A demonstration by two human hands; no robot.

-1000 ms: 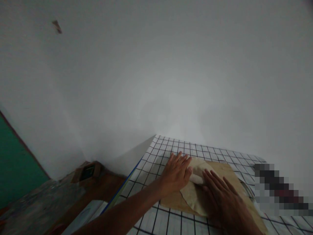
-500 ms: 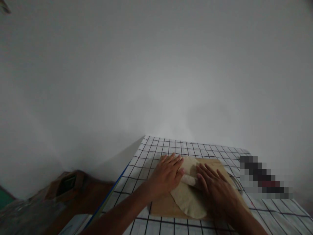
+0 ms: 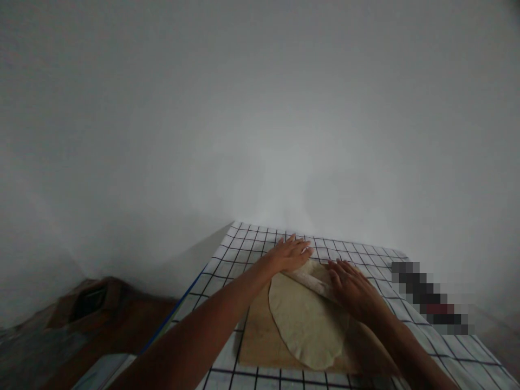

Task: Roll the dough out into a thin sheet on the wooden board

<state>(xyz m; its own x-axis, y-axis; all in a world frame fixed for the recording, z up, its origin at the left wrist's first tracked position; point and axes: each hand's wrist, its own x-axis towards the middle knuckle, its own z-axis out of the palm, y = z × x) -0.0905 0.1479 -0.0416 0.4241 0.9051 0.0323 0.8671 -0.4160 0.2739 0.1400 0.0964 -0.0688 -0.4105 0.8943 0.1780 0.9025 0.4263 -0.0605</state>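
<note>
A rolling pin [image 3: 309, 282] lies slantwise across the far part of a thin, roughly round sheet of dough [image 3: 306, 327]. Beneath the dough is a wooden board [image 3: 258, 341]. My left hand [image 3: 290, 254] rests over the pin's left end with its fingers stretched out and pointing away from me. Over the right end is my right hand [image 3: 351, 287], palm down, fingers extended. Both hands press on the pin from above without wrapping round it, and they hide its two ends.
A white tablecloth with a black grid [image 3: 219, 292] covers the table, whose far side meets a pale wall [image 3: 284, 135]. Something dark and pixelated [image 3: 430, 298] is at the right table edge. Down on the left stands a brown box [image 3: 87, 303].
Both hands have moved away from me, rolling the pin toward the dough's far edge. More of the dough's near part shows. The view has shifted slightly.
</note>
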